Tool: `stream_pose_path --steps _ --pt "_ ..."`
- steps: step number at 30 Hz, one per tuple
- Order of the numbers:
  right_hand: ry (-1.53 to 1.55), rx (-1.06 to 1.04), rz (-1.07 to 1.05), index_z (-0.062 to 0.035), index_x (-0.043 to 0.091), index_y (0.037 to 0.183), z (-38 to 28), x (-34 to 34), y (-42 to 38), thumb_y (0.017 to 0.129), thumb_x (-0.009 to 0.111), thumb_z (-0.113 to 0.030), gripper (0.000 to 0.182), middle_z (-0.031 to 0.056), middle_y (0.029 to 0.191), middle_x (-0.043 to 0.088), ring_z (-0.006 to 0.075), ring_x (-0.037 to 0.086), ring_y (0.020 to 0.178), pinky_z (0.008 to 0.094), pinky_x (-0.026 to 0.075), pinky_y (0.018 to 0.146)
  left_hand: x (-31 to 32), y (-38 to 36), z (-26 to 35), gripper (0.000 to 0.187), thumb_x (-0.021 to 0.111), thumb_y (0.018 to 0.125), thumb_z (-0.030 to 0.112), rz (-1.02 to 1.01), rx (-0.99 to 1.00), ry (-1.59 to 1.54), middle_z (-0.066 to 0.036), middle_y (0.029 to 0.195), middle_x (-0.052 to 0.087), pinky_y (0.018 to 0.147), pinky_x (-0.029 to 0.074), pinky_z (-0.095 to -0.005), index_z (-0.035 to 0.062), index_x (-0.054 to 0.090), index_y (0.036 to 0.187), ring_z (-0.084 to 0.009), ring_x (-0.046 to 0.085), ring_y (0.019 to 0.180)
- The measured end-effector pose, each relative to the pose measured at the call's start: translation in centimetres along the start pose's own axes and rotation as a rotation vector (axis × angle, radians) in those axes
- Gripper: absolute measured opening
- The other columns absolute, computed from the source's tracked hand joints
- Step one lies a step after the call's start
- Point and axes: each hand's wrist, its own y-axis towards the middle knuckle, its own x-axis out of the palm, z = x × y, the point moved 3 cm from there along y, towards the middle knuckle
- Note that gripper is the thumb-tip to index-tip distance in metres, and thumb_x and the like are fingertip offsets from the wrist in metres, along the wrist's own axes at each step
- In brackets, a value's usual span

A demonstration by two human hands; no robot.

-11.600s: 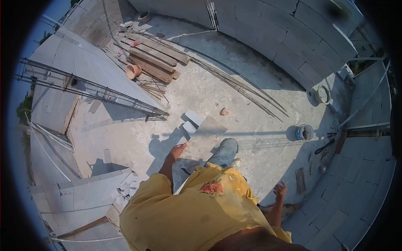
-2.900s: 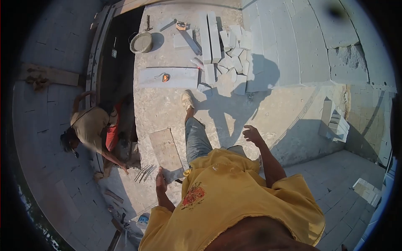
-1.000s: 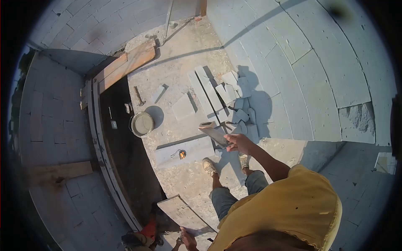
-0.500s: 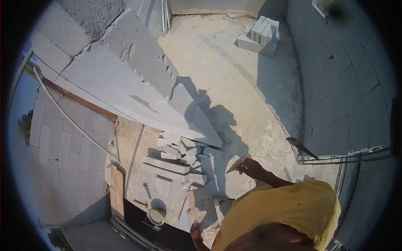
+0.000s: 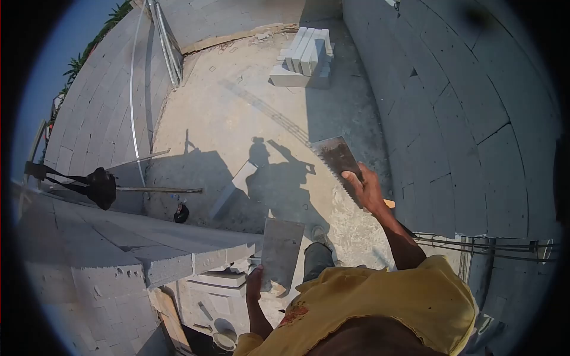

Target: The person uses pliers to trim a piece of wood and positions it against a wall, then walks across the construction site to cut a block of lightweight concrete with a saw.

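My right hand [image 5: 369,188] is closed round a notched trowel [image 5: 338,157], stretched out ahead of me above the floor. The trowel's broad dark face shows, with its row of teeth running along the lower left edge. Lower down, my left hand [image 5: 254,283] appears closed at the left edge of a flat grey rectangular board [image 5: 282,246]; the exact grip is partly hidden. Just left of this hand is the end of a pale block wall [image 5: 202,261]. My foot [image 5: 319,234] stands on the floor beyond the board.
Pale blocks [image 5: 303,56] are stacked on the concrete floor at the back. One block [image 5: 234,188] lies in shadow ahead. A tall block wall [image 5: 463,118] rises on the right. A black bag [image 5: 102,187] sits at left, and a bucket [image 5: 225,340] stands at the bottom.
My view has shifted, so the near wall now sits lower left. My right hand has reached forward with the trowel, turning its face into view. The board has moved up with my left hand.
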Motion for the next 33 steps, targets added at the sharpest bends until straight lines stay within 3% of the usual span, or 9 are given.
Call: stream_pose_path --steps 4,7,18,22,24,27,31,32,33 --pt "0.149 0.626 -0.023 0.0086 0.058 0.114 4.9 -3.3 11.8 0.095 0.065 -0.046 0.058 0.01 0.099 0.065 0.0178 0.063 0.085 0.0311 0.051 0.076 5.1 7.5 5.6 0.048 0.055 0.1 0.044 -0.041 -0.083 -0.049 -0.004 0.106 0.067 0.088 0.044 -0.0311 0.0014 0.068 0.116 -0.0129 0.056 0.094" --pt "0.511 0.58 -0.128 0.005 0.056 0.118 14.9 -5.0 23.3 0.095 0.064 -0.045 0.055 0.0111 0.102 0.065 0.0211 0.065 0.088 0.0345 0.055 0.08 9.4 12.2 12.6 0.048 0.053 0.101 0.045 -0.001 -0.157 -0.05 -0.003 0.1 0.067 0.084 0.046 -0.0302 0.0013 0.068 0.113 -0.012 0.059 0.093" --pt "0.27 1.251 -0.247 0.007 0.048 0.137 50.0 -10.9 28.1 0.096 0.063 -0.04 0.064 0.017 0.134 0.058 0.0332 0.057 0.118 0.0421 0.039 0.107 16.2 26.7 24.5 0.058 0.058 0.098 0.049 0.109 0.249 -0.289 -0.005 0.132 0.059 0.109 0.037 -0.03 0.0039 0.057 0.135 -0.0141 0.052 0.124" --pt "0.382 1.46 -0.653 0.0076 0.057 0.127 53.2 -10.8 28.8 0.097 0.06 -0.042 0.058 0.0185 0.126 0.063 0.0293 0.06 0.115 0.0357 0.044 0.099 21.4 27.9 32.9 0.061 0.06 0.097 0.05 0.161 -0.062 -0.462 -0.004 0.122 0.062 0.099 0.044 -0.0319 -0.0006 0.059 0.132 -0.0135 0.055 0.114" --pt "-0.335 1.032 -0.837 0.0061 0.062 0.12 45.7 -11.3 34.1 0.097 0.057 -0.044 0.055 0.0185 0.119 0.066 0.0261 0.061 0.112 0.0334 0.045 0.095 25.1 29.7 33.9 0.062 0.06 0.097 0.049 0.21 -0.021 -0.471 -0.004 0.123 0.062 0.101 0.043 -0.0318 -0.0016 0.058 0.133 -0.0142 0.055 0.115" --pt "-0.039 0.429 -0.899 0.0013 0.055 0.131 44.5 -14.0 40.1 0.096 0.059 -0.028 0.046 0.0162 0.115 0.067 0.0243 0.066 0.102 0.0358 0.053 0.084 28.7 33.4 35.6 0.063 0.062 0.097 0.046 0.204 0.023 -0.386 -0.006 0.13 0.06 0.105 0.038 -0.0311 -0.0038 0.055 0.136 -0.016 0.053 0.119" --pt "0.369 1.11 -0.908 -0.002 0.048 0.139 43.5 -15.3 49.7 0.093 0.063 -0.028 0.054 0.0115 0.114 0.066 0.0247 0.064 0.102 0.0376 0.051 0.089 32.6 37.8 40.1 0.062 0.06 0.097 0.049 0.146 -0.029 -0.534 -0.007 0.127 0.062 0.104 0.04 -0.0305 -0.0021 0.059 0.132 -0.0157 0.055 0.117" --pt "0.49 1.279 -0.879 -0.0031 0.045 0.14 43.6 -14.9 52.0 0.093 0.064 -0.027 0.056 0.0102 0.116 0.066 0.0238 0.064 0.1 0.0371 0.052 0.088 33.0 39.2 42.0 0.054 0.058 0.096 0.054 0.158 -0.063 -0.485 -0.001 0.101 0.059 0.08 0.038 -0.0282 0.0035 0.063 0.116 -0.0111 0.05 0.089" --pt "0.621 1.246 -0.881 -0.0049 0.04 0.142 44.2 -15.2 53.7 0.093 0.065 -0.022 0.058 0.0091 0.12 0.064 0.0208 0.067 0.092 0.0352 0.056 0.079 33.1 40.6 43.5 0.055 0.058 0.096 0.053 0.155 -0.095 -0.475 -0.003 0.106 0.06 0.084 0.04 -0.0294 0.0034 0.062 0.118 -0.0132 0.052 0.094"
